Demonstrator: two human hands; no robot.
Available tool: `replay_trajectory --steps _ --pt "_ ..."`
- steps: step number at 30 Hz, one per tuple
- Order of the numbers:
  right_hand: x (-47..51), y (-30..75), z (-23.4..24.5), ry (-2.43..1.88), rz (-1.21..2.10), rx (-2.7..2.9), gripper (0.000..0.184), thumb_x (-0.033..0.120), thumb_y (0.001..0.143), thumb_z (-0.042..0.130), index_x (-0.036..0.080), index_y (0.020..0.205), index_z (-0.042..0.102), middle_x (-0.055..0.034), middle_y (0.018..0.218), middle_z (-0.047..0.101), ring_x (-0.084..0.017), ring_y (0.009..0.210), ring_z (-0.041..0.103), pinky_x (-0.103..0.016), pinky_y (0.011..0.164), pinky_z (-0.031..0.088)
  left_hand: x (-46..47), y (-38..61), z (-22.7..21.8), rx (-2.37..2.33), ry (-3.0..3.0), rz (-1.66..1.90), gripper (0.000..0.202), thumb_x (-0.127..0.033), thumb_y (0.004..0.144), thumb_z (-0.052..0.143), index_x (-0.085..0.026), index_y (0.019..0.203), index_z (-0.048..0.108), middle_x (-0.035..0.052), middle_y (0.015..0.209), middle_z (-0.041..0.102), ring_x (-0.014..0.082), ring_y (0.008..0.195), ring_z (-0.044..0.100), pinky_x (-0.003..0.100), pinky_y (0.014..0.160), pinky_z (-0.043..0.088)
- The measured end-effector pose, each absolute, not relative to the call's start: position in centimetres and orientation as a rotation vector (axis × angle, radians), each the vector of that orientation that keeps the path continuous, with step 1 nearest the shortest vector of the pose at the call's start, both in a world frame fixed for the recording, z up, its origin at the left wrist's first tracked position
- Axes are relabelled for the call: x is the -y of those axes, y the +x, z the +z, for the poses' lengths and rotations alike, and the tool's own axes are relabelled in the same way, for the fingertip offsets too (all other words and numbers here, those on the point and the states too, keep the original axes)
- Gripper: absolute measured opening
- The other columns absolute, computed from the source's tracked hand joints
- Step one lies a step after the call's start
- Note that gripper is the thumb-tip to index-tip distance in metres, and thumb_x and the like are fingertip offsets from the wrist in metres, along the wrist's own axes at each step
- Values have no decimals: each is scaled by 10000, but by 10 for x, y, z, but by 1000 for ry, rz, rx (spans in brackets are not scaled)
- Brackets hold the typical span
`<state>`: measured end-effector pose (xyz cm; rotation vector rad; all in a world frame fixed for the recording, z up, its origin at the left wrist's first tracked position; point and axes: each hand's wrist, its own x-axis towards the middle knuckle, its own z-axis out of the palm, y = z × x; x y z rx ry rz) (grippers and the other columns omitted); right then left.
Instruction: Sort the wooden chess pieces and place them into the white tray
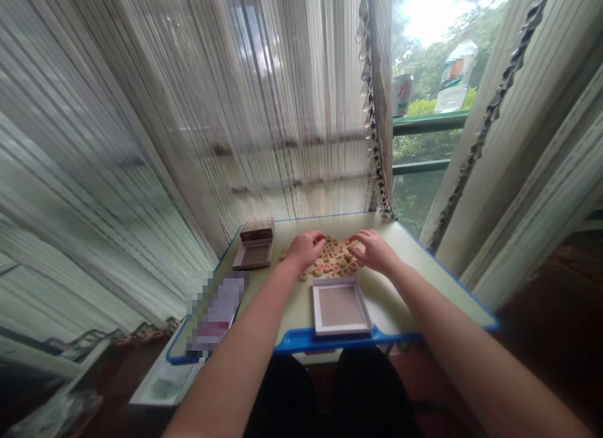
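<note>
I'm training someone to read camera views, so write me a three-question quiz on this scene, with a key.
1. True or false: round pieces lie between the left hand and the right hand.
2. What stands beside the can at the window?
3. The edge of the table is: a) red, b) blue, c) yellow.

Key: 1. True. 2. A bottle. 3. b.
</note>
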<state>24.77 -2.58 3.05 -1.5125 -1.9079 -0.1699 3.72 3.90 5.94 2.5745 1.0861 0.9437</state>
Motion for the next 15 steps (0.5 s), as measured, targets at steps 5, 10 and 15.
replay_trajectory --steps 5,10,15 --pt "19 251 12 -1440 -126 2020 265 310 771 564 187 993 637 -89 987 651 -234 960 533 -364 863 437 -46 36 40 -1110 2704 835 184 -187 819 515 -173 855 695 54 871 692 170 844 615 294 800 486" --pt "18 253 12 -1476 -55 2076 162 247 728 583 210 864 662 -61 890 656 -217 906 539 -341 827 444 -46 34 35 -1133 2768 793 200 -205 833 512 -186 884 704 58 885 692 184 857 605 311 805 482" --pt "16 256 12 -1531 -27 2023 173 227 713 586 198 857 677 -60 864 659 -209 865 555 -326 817 446 -39 40 36 -950 2883 705 215 -259 852 513 -213 908 715 51 918 674 192 896 566 315 812 468"
